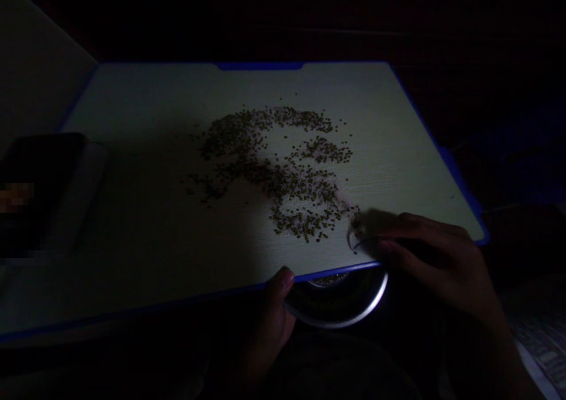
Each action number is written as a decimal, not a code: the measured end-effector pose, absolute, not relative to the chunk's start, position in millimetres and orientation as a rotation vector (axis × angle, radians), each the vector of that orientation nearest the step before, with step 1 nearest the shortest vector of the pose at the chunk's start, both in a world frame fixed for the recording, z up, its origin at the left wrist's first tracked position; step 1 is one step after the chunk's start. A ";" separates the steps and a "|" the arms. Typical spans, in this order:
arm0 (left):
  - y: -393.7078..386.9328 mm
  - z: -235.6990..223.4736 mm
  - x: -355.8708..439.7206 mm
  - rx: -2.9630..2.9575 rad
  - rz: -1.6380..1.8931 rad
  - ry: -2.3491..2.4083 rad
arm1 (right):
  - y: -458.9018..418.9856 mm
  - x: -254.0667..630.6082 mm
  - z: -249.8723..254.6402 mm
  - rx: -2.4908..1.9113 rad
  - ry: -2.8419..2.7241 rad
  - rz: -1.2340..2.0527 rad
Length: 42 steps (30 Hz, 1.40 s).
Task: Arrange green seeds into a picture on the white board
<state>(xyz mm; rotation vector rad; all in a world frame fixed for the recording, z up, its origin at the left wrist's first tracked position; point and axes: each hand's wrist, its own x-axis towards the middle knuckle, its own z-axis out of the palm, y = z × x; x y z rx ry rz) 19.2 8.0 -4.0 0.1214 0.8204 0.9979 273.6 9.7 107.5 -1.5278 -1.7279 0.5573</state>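
Observation:
Several small dark seeds or grains (305, 182) lie scattered in curved bands on a pale board table (375, 105) with a blue rim. At the near right edge, my right hand (435, 258) pinches a thin spoon (360, 245), its bowl end touching the board beside a few grains. My left hand (278, 311) is closed at the left side of a shiny metal bowl (371, 305), thumb up against the blue edge. The bowl sits just under that edge, partly hidden by it, with some grains inside. Its fingers beyond the thumb are mostly hidden in the dark.
A dark, boxy object with a screen, perhaps a phone (44, 176), stands at the board's left side against a paler block. A wall (39, 52) rises at the far left. Dim blue cloth or plastic (522, 146) lies to the right. The scene is very dark.

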 end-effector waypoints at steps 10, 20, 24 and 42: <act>12.3 10.8 28.0 0.093 1.062 0.946 | 11.7 276.8 112.1 -1.433 -1.842 0.611; 8.3 2.5 23.6 0.064 1.025 0.982 | 11.8 279.4 109.5 -1.372 -1.879 0.611; 8.0 -1.6 22.7 0.038 1.056 1.036 | 12.0 277.9 110.2 -1.363 -1.874 0.614; 4.5 -13.8 16.2 0.060 1.063 0.927 | 7.5 273.0 100.4 -1.751 -1.406 0.451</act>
